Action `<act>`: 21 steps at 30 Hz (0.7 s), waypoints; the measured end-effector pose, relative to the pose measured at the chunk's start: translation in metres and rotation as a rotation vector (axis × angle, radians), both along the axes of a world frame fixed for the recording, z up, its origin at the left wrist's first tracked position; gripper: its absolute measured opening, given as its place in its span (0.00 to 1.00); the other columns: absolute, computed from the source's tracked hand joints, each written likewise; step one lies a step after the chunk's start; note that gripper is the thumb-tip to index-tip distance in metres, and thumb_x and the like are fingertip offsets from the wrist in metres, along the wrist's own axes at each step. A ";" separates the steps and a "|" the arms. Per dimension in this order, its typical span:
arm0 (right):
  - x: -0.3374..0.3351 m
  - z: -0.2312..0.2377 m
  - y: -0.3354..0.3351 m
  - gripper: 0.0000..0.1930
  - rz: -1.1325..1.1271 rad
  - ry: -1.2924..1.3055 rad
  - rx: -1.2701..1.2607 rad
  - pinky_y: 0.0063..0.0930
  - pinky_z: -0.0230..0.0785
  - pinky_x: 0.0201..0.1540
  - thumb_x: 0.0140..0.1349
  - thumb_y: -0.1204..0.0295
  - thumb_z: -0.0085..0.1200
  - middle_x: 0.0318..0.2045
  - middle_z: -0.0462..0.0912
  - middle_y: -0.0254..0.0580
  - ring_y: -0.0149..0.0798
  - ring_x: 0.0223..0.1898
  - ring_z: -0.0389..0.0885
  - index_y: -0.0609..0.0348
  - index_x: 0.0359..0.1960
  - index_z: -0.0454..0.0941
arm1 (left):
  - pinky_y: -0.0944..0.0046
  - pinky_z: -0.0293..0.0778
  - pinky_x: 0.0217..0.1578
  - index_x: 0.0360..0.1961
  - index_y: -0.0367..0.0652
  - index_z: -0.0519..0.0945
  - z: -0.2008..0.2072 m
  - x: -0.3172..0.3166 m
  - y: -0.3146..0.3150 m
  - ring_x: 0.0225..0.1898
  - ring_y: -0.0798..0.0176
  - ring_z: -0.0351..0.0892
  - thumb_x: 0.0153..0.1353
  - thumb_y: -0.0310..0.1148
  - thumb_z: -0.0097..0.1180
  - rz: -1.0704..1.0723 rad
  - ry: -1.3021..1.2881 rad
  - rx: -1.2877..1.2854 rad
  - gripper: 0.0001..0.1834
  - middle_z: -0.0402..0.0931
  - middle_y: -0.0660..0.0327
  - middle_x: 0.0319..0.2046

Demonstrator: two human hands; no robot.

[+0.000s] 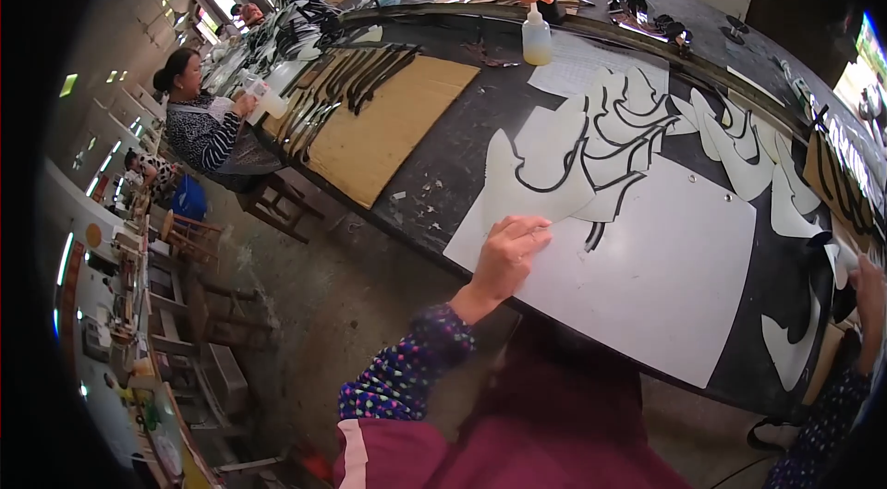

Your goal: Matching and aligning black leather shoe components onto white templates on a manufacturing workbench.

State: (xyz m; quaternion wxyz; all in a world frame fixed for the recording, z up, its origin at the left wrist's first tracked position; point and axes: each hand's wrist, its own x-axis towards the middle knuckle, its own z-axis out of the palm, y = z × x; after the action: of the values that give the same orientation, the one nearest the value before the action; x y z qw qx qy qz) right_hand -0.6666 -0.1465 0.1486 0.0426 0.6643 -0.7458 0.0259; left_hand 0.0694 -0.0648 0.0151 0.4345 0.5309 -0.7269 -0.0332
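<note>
My left hand [506, 258] is closed, its fingers bent together at the lower edge of a white cut piece with black edging [545, 189]. That piece lies at the near end of an overlapping row of similar curved white pieces [637, 110], partly on a pale board [665, 277]. At the far right rim, my right hand [867, 290] is curled next to a small white thing [843, 260]; what it grips is hard to make out. Loose white pieces [790, 346] lie near my right hand, and more white pieces [739, 156] lie beyond the board.
A squeeze bottle with yellowish liquid and an orange cloth on top [537, 36] stands beyond the row. Left on the dark table [434, 152] is a cardboard sheet [397, 120] with dark strips. A co-worker [208, 120] sits there. Stools [277, 203] stand on the floor.
</note>
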 end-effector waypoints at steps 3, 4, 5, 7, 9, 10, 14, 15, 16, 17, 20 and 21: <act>0.123 0.048 0.034 0.20 0.041 0.541 -0.256 0.50 0.77 0.39 0.66 0.70 0.45 0.40 0.87 0.51 0.55 0.37 0.86 0.51 0.59 0.78 | 0.58 0.74 0.48 0.29 0.42 0.82 0.013 0.046 -0.018 0.45 0.56 0.81 0.52 0.18 0.57 0.169 -0.007 -0.105 0.07 0.84 0.61 0.40; 0.121 0.028 0.040 0.17 0.126 0.402 -0.485 0.47 0.76 0.39 0.72 0.73 0.42 0.37 0.85 0.50 0.49 0.36 0.84 0.59 0.58 0.77 | 0.58 0.75 0.47 0.27 0.42 0.81 0.020 0.067 -0.029 0.44 0.55 0.81 0.52 0.17 0.57 0.253 -0.013 -0.120 0.07 0.84 0.60 0.39; 0.122 0.007 0.046 0.15 0.212 0.255 -0.709 0.44 0.75 0.39 0.77 0.75 0.40 0.35 0.83 0.50 0.44 0.35 0.82 0.66 0.57 0.76 | 0.57 0.75 0.46 0.26 0.42 0.80 0.026 0.095 -0.043 0.44 0.54 0.80 0.52 0.17 0.56 0.336 -0.021 -0.134 0.07 0.84 0.59 0.38; 0.168 -0.018 0.077 0.22 0.193 0.053 -0.200 0.46 0.75 0.44 0.69 0.81 0.47 0.47 0.83 0.60 0.57 0.45 0.84 0.64 0.65 0.71 | 0.53 0.74 0.46 0.31 0.42 0.80 0.027 0.163 -0.073 0.43 0.49 0.79 0.57 0.18 0.54 0.564 -0.067 -0.071 0.07 0.83 0.56 0.36; 0.196 -0.023 0.091 0.24 0.208 0.010 0.057 0.44 0.74 0.49 0.64 0.83 0.51 0.54 0.79 0.59 0.59 0.50 0.81 0.67 0.64 0.70 | 0.52 0.73 0.51 0.44 0.41 0.79 0.033 0.223 -0.104 0.50 0.48 0.77 0.65 0.25 0.52 0.813 -0.171 0.121 0.08 0.81 0.51 0.44; 0.209 -0.027 0.093 0.24 0.248 0.079 -0.139 0.43 0.73 0.51 0.67 0.81 0.51 0.56 0.79 0.59 0.58 0.52 0.80 0.66 0.65 0.70 | 0.52 0.72 0.56 0.48 0.39 0.77 0.031 0.261 -0.114 0.55 0.49 0.75 0.66 0.26 0.53 0.853 -0.261 0.090 0.11 0.78 0.51 0.50; 0.214 -0.059 0.115 0.23 0.329 0.107 -0.528 0.42 0.69 0.59 0.73 0.74 0.49 0.62 0.75 0.58 0.58 0.58 0.76 0.66 0.68 0.67 | 0.52 0.70 0.61 0.56 0.39 0.76 0.023 0.356 -0.156 0.61 0.48 0.71 0.70 0.34 0.54 0.964 -0.438 0.226 0.17 0.75 0.52 0.58; 0.218 -0.069 0.120 0.23 0.323 0.109 -0.528 0.42 0.69 0.59 0.73 0.74 0.49 0.62 0.75 0.58 0.58 0.58 0.76 0.66 0.68 0.67 | 0.51 0.72 0.59 0.56 0.40 0.76 0.020 0.372 -0.164 0.60 0.48 0.72 0.70 0.36 0.55 0.974 -0.457 0.215 0.18 0.76 0.52 0.57; 0.228 -0.076 0.127 0.22 0.355 0.013 -0.412 0.45 0.69 0.60 0.75 0.71 0.47 0.60 0.76 0.59 0.60 0.57 0.76 0.67 0.67 0.68 | 0.51 0.72 0.59 0.56 0.40 0.76 0.017 0.385 -0.173 0.60 0.48 0.72 0.70 0.36 0.55 0.964 -0.457 0.217 0.18 0.76 0.52 0.57; 0.239 -0.082 0.129 0.22 0.387 -0.085 -0.297 0.48 0.69 0.60 0.76 0.67 0.45 0.59 0.76 0.60 0.61 0.57 0.77 0.68 0.66 0.68 | 0.51 0.72 0.58 0.58 0.41 0.75 0.015 0.399 -0.182 0.60 0.47 0.72 0.70 0.38 0.55 0.973 -0.486 0.235 0.19 0.76 0.53 0.57; 0.305 -0.073 0.111 0.17 0.778 0.158 -0.261 0.45 0.78 0.52 0.74 0.71 0.50 0.49 0.85 0.51 0.52 0.49 0.85 0.69 0.60 0.75 | 0.50 0.73 0.57 0.59 0.42 0.75 0.001 0.405 -0.224 0.60 0.47 0.72 0.71 0.42 0.54 0.933 -0.541 0.282 0.21 0.76 0.55 0.58; 0.292 -0.090 0.114 0.17 0.780 0.159 -0.255 0.45 0.78 0.52 0.74 0.71 0.50 0.49 0.85 0.51 0.52 0.49 0.85 0.69 0.60 0.75 | 0.49 0.73 0.57 0.59 0.43 0.75 0.000 0.411 -0.230 0.60 0.46 0.73 0.71 0.44 0.53 0.917 -0.576 0.300 0.22 0.77 0.56 0.58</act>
State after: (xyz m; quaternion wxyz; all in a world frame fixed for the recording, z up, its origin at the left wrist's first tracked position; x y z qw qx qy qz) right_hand -0.3742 -0.0324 0.0584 0.1690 0.8863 -0.4236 0.0808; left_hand 0.4801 -0.2950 0.0150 0.1083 0.8361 -0.4982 0.2024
